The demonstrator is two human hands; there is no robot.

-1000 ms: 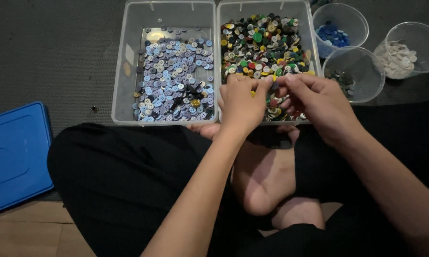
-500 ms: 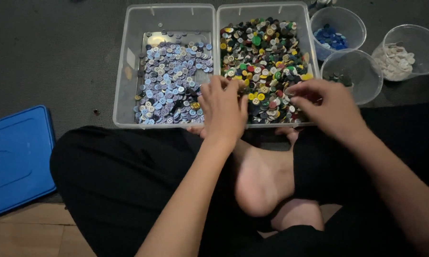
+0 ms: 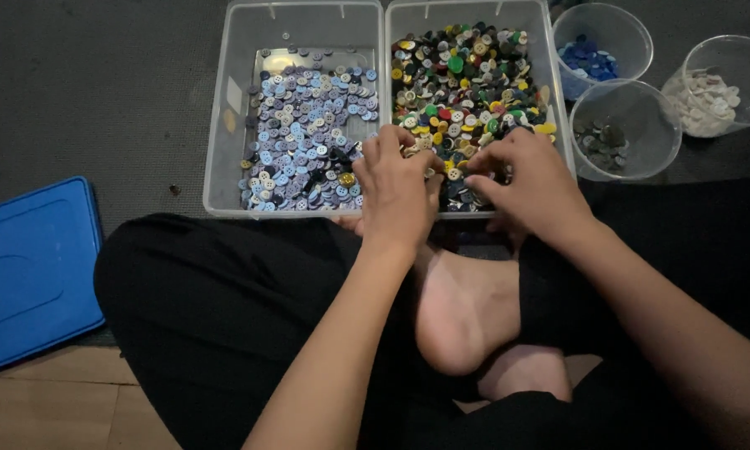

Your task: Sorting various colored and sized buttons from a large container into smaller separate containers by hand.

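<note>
Both hands have drawn closer over the mixed-button bin (image 3: 558, 100): my left hand (image 3: 400, 187) and right hand (image 3: 529, 183) rake with curled fingers, though whether either pinches a button I cannot tell.

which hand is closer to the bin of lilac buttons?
Left. The left hand sits at the divide between both bins, touching the edge of the lilac button bin. The right hand is farther right, over the mixed-colour button bin.

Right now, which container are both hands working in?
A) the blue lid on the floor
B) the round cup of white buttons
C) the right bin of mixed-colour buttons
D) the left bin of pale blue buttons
C: the left hand and right hand both rest at the near edge of the mixed-colour button bin.
</note>
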